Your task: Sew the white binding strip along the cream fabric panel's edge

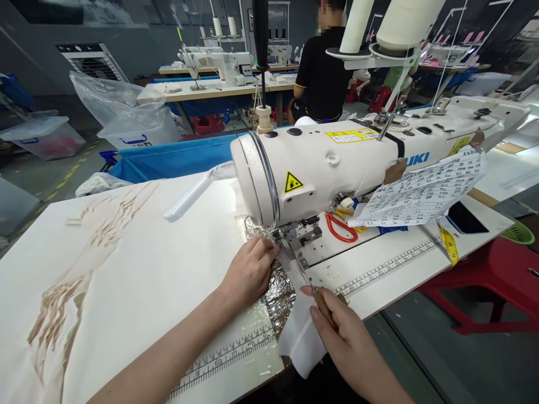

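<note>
My right hand [341, 331] is wrapped round the wooden handle of an awl [322, 307], whose thin metal shaft points toward the needle area of a white sewing machine [311, 168]. Close by the presser foot, my left hand [250, 269] has its fingers curled down on a white fabric piece [301, 339]. The fingertips and the fabric edge under them are partly hidden. From there the fabric runs down between my hands and hangs over the table's front edge. Beneath it lies a shiny clear film [281, 297] on the machine bed.
Gathered cream fabric [59, 314] lies on the white table at left. Red-handled scissors [340, 227], a handwritten sheet [421, 191], a phone [466, 217] and a yellow tape measure [448, 246] are right of the needle. A red stool [492, 280] stands at right; a person [322, 73] sits ahead.
</note>
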{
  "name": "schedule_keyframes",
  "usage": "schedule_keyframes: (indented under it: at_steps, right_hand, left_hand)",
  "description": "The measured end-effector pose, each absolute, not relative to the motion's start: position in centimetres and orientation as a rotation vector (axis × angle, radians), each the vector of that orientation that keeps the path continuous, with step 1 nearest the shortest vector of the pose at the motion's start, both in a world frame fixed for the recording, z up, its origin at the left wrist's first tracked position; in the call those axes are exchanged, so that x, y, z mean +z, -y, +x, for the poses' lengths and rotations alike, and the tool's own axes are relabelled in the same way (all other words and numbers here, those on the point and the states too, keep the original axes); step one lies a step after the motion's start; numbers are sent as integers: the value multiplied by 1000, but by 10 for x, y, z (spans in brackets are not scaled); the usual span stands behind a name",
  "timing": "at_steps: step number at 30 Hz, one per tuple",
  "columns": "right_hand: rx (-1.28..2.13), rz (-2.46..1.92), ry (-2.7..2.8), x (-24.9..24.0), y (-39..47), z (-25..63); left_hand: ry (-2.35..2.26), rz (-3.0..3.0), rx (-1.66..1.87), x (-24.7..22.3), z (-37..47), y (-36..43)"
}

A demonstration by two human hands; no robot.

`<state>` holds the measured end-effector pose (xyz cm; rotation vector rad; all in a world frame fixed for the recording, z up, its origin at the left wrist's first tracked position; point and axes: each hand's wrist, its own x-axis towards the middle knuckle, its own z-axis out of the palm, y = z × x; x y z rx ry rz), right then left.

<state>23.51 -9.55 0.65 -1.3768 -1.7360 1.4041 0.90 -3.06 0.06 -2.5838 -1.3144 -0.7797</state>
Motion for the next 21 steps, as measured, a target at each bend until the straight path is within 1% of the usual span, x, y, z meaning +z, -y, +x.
schedule_keyframes:
  at_steps: [4, 9, 12, 16, 21]
  right_hand:
    - [1394, -1381, 1762, 7, 93, 235]
    - [1437, -1328, 1754, 9, 86, 231]
    - [1404, -1308, 1759, 11, 80, 228]
    - [1342, -1326, 1804, 12, 76, 223]
    - [1311, -1330, 1834, 15, 75, 220]
  left_hand:
    - [1211, -2649, -864, -1, 6, 30]
    - [1237, -2618, -785, -1, 6, 27]
    - [1283, -2607, -761, 0, 6, 27]
    - [1332, -2613, -778, 0, 5, 29]
    - [1258, -2656, -804, 0, 5, 31]
